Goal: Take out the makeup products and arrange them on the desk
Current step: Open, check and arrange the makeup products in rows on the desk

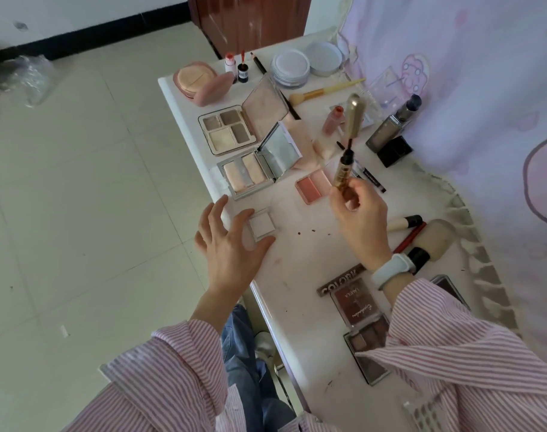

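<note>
My right hand (361,218) holds a gold mascara tube (344,176) upright above the desk, its gold cap with wand (353,115) partly pulled out above it. My left hand (230,241) hovers open, fingers spread, at the desk's left edge, touching or just over a small white square compact (263,226). On the white desk (297,266) lie an open four-pan palette (227,129), an open mirrored highlighter palette (250,174) and a pink blush pan (312,185).
At the back stand a pink puff case (200,82), two small bottles (238,68), round white jars (291,67), a brush (322,92) and a foundation bottle (390,127). Brown eyeshadow palettes (356,304) and brushes (406,222) lie near my right sleeve. A pink curtain (484,88) borders the right.
</note>
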A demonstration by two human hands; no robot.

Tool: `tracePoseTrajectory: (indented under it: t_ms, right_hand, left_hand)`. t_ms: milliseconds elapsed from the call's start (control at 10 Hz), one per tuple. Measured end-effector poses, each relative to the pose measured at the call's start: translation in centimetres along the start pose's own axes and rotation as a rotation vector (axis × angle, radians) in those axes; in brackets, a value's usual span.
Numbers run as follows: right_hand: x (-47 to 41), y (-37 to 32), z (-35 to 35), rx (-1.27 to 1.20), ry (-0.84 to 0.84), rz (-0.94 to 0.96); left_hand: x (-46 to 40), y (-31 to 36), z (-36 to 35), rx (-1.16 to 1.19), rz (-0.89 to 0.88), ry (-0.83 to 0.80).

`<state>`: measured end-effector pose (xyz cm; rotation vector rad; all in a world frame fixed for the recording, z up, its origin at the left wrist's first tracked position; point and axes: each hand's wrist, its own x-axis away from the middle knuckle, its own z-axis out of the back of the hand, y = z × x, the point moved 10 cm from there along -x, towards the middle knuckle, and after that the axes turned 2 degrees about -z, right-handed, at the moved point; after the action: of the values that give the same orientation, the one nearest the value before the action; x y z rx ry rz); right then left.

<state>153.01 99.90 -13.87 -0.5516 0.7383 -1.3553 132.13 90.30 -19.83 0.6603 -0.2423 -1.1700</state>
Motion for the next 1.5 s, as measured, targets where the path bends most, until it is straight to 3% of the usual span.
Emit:
tracePoseTrajectory:
  t_ms: [100,500,1500]
  right_hand:
    - [-0.1,2.0,1.7,0.095,0.06,-0.044]
    - [-0.4,4.8,0.4,0.253,-0.003,-0.143]
    - [-0.5,5.2,0.2,0.312,-0.011,-0.165]
  left_hand:
    - [0.2,-0.2,-0.2,-0.018,0.023,-0.008]
    - [0.5,-0.6,-0.3,-0.011,0.062,-0.011]
    - [0.5,-1.0,-0.5,0.015,0.07,-0.019]
